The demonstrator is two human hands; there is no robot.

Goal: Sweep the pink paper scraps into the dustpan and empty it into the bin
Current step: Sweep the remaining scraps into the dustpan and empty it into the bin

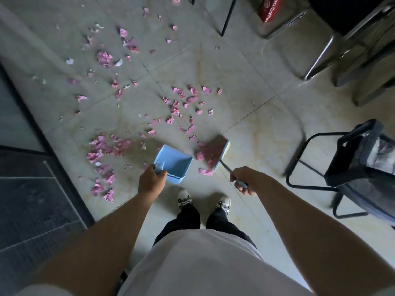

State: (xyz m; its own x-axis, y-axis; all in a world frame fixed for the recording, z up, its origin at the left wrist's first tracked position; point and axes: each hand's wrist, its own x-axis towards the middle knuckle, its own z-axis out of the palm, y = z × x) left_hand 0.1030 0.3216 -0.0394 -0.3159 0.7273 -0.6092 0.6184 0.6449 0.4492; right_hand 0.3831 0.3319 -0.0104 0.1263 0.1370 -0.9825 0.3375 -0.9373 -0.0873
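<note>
pink paper scraps [102, 58] are scattered across the tiled floor [256, 86], with a dense clump gathered against the broom head [213, 151]. a light blue dustpan [174, 162] is set on the floor just left of that clump, its mouth turned toward it. the dustpan's handle is gripped by the left hand [150, 180], fingers curled round it. the broom handle [234, 175] is held in the right hand [245, 180], fingers wrapped round. a black-lined bin [361, 165] in a metal frame stands at the right.
</note>
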